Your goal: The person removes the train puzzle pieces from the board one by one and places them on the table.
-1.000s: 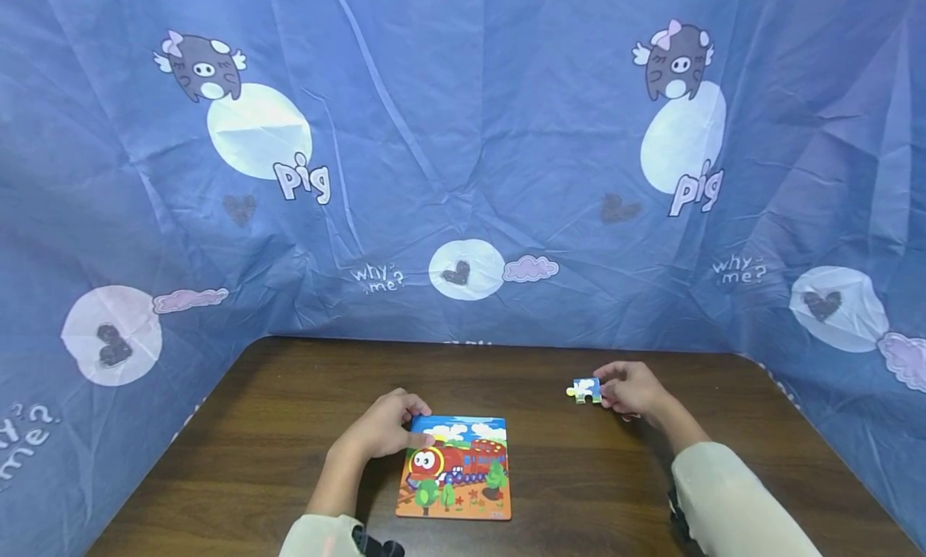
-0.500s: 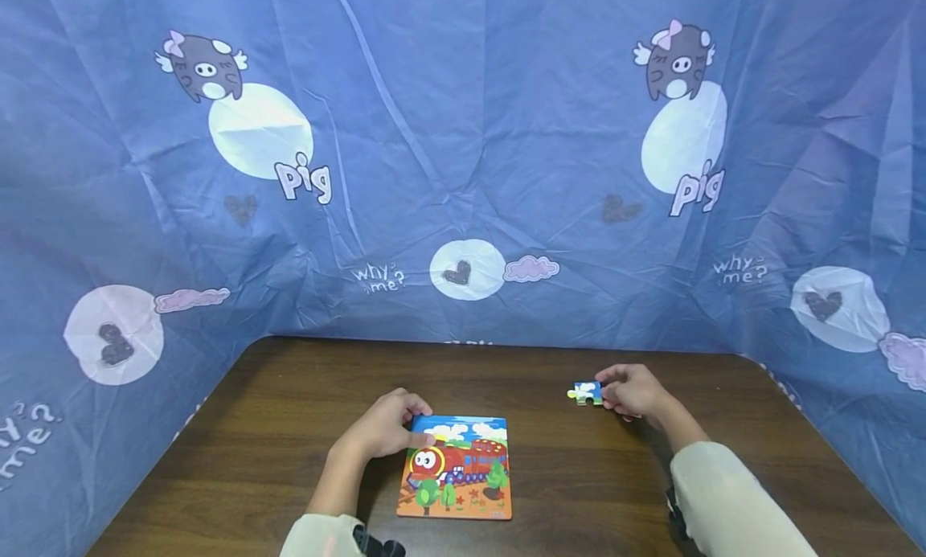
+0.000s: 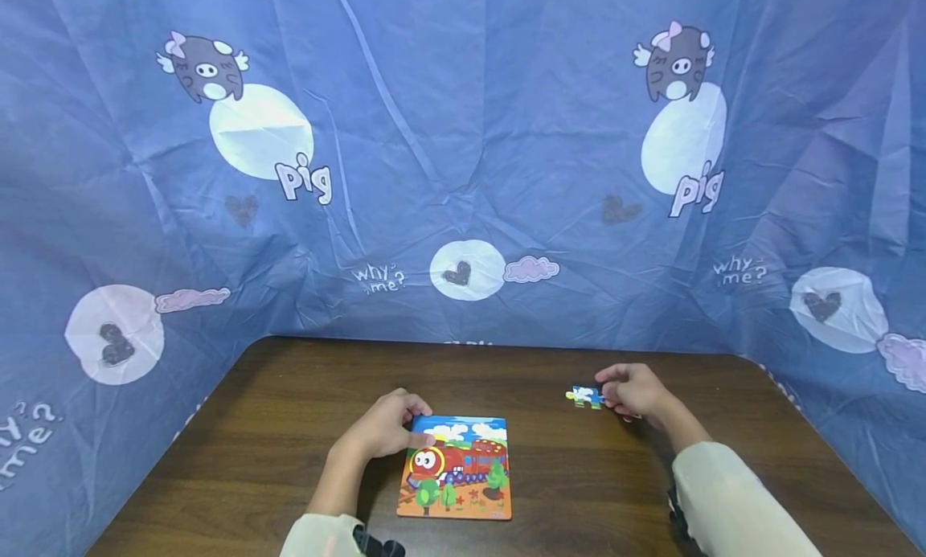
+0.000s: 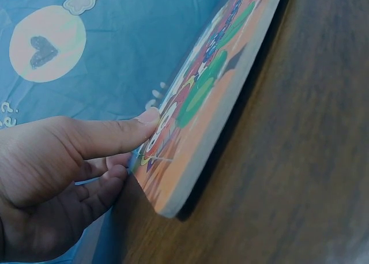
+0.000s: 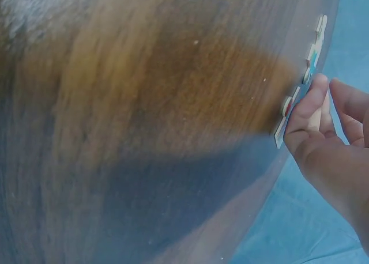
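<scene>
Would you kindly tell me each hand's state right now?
Left hand: holding the train puzzle.
Right hand: at a loose piece; whether it grips cannot be told.

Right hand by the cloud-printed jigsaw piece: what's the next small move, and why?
The right hand should probably bring thumb and forefinger together on the nearest edge of the cloud-printed jigsaw piece: it is right beside their tips, which stand apart in the right wrist view, while the left hand grips the train picture board.

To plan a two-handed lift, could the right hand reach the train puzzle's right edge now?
Probably yes: past the jigsaw piece by the right hand, only tabletop shows before the train puzzle.
</scene>
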Demonstrator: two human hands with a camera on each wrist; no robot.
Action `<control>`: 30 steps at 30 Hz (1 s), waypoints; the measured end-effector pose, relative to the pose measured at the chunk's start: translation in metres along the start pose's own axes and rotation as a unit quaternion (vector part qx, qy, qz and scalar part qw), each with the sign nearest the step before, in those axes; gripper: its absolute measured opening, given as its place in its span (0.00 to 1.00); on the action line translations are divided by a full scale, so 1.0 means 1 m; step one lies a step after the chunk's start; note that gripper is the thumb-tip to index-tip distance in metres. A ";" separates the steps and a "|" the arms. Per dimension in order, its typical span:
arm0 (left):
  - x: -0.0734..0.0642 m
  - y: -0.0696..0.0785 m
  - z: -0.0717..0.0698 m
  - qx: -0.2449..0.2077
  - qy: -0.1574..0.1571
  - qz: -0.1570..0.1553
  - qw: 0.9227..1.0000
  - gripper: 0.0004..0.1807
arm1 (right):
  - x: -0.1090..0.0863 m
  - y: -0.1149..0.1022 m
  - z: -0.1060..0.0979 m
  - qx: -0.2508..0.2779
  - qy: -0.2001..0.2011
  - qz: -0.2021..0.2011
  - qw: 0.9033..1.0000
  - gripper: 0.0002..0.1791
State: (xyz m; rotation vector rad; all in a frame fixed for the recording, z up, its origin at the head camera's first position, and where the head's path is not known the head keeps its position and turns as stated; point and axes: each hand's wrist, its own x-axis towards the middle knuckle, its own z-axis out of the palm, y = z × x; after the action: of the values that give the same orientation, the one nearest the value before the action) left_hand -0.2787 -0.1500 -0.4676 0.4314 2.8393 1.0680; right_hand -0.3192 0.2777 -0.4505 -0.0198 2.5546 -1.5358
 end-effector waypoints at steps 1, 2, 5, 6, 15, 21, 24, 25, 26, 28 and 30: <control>0.000 0.000 0.000 0.001 0.000 0.003 1.000 0.17 | 0.000 0.000 0.000 0.002 0.000 0.000 1.000 0.16; 0.000 0.001 0.000 0.000 -0.001 0.003 1.000 0.17 | 0.001 -0.001 0.000 0.003 -0.001 -0.002 1.000 0.16; 0.001 0.001 -0.001 0.001 0.000 0.003 1.000 0.17 | 0.001 -0.005 0.001 0.007 -0.002 -0.005 1.000 0.16; 0.001 0.001 -0.001 0.001 -0.001 0.004 1.000 0.16 | 0.001 -0.008 0.002 0.008 -0.004 -0.006 1.000 0.16; 0.000 0.001 -0.002 0.003 -0.001 0.002 1.000 0.17 | 0.003 -0.036 0.028 0.008 -0.033 -0.026 0.999 0.16; -0.001 0.000 -0.001 0.002 -0.003 0.002 1.000 0.17 | 0.007 -0.053 0.056 -0.008 -0.057 -0.049 0.997 0.14; -0.001 0.000 -0.001 0.003 -0.003 0.003 1.000 0.17 | 0.009 -0.060 0.070 -0.043 -0.064 -0.070 0.995 0.13; -0.001 0.000 -0.001 0.003 -0.003 0.003 1.000 0.17 | 0.009 -0.062 0.075 -0.053 -0.067 -0.077 0.993 0.12; -0.001 0.000 -0.001 0.002 -0.003 0.003 1.000 0.17 | 0.008 -0.065 0.080 -0.060 -0.074 -0.084 0.992 0.11; -0.001 0.000 0.000 0.001 -0.003 0.003 1.000 0.17 | 0.008 -0.069 0.090 -0.069 -0.087 -0.093 0.989 0.11; -0.001 0.000 0.000 0.001 -0.003 0.003 1.000 0.17 | 0.006 -0.073 0.101 -0.073 -0.102 -0.100 0.987 0.10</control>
State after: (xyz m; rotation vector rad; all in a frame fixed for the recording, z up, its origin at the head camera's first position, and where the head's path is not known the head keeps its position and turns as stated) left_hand -0.2782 -0.1505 -0.4676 0.4437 2.8356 1.0624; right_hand -0.3162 0.1541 -0.4336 -0.4423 2.5549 -1.3244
